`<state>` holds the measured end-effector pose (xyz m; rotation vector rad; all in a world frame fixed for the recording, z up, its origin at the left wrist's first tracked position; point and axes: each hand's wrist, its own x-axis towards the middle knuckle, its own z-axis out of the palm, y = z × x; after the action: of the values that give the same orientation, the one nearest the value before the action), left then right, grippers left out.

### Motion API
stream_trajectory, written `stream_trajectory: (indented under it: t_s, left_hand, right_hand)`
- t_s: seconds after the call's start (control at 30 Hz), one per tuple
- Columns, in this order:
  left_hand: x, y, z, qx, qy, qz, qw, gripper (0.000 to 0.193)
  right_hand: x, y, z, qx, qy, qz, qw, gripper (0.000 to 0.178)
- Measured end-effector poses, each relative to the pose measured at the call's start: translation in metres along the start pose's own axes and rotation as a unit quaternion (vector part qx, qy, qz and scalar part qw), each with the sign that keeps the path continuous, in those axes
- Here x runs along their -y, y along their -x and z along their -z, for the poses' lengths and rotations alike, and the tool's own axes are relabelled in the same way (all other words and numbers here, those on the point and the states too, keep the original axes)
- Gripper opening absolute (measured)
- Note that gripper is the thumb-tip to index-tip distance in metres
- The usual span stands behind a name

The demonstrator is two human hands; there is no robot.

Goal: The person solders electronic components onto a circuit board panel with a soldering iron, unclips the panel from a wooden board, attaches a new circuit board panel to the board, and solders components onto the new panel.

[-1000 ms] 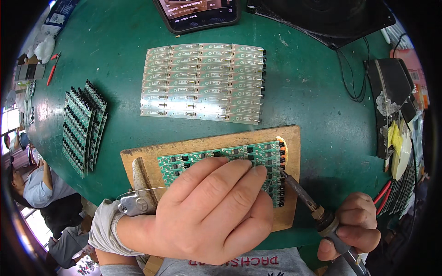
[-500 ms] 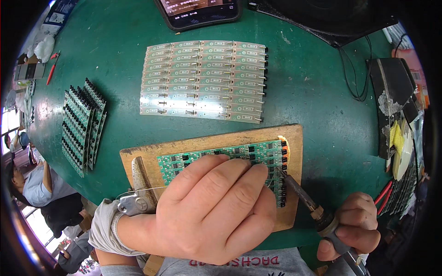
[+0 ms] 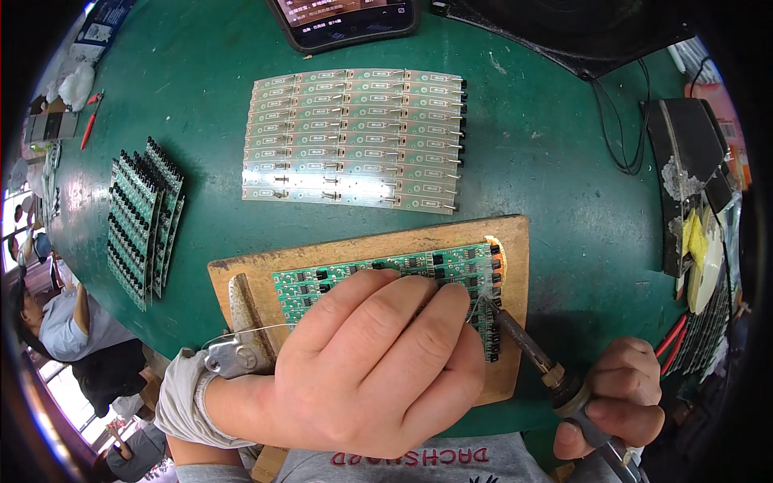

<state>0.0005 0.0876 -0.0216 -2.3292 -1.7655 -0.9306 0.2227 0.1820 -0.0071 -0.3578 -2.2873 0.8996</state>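
Note:
My right hand [image 3: 620, 394] is wrapped round the grey handle of a soldering iron [image 3: 531, 346]. The iron's tip meets the right side of a green circuit board panel [image 3: 346, 278], close to its row of black parts. Over the middle of the panel lies my left hand [image 3: 386, 362], its fingers pinched on a thin solder wire [image 3: 270, 328]. One end of the wire shows by the iron's tip; the fingertips are partly hidden. Beneath the panel is a wooden board [image 3: 507, 322] with a metal clamp piece [image 3: 233, 356] at its left.
A larger pale circuit panel [image 3: 354, 141] lies beyond the wooden board. Stacked populated panels [image 3: 145, 225] stand at left, near red-handled pliers [image 3: 91, 125]. A phone [image 3: 346, 20] and a black device with a cable [image 3: 572, 32] sit at the back. A black holder [image 3: 684, 177] is at right.
The iron's tip and the solder wire end have shifted slightly at the panel's right side. Both hands keep almost the same place and grip.

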Motion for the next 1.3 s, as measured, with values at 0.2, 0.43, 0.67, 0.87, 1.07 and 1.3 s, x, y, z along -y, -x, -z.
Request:
stream_trajectory:
  t_s: [0.2,0.43,0.67,0.87,1.07,1.3]
  left_hand:
    - [0.000,0.000,0.004,0.018,0.007,-0.001,1.000,0.018]
    - [-0.001,0.001,0.022,0.048,0.015,0.017,0.999,0.023]
    - [-0.015,-0.006,0.083,0.172,-0.122,0.056,0.976,0.032]
    - [-0.021,0.005,0.118,0.259,0.121,0.162,0.944,0.023]
    - [-0.023,0.007,0.102,0.237,0.555,0.275,0.748,0.012]
    - [-0.045,0.002,0.075,-0.092,0.802,0.477,0.348,0.023]
  right_hand:
    - [0.000,0.002,-0.001,-0.015,0.015,0.007,1.000,0.042]
    - [0.002,0.002,0.008,-0.031,0.005,0.006,0.999,0.041]
    - [0.001,0.000,0.015,0.013,0.003,0.016,1.000,0.039]
    - [-0.004,0.003,0.019,0.039,-0.013,0.030,0.999,0.035]
    - [-0.005,0.006,0.013,-0.013,-0.012,0.032,0.999,0.031]
    - [-0.005,0.004,0.014,-0.040,-0.020,0.011,0.999,0.030]
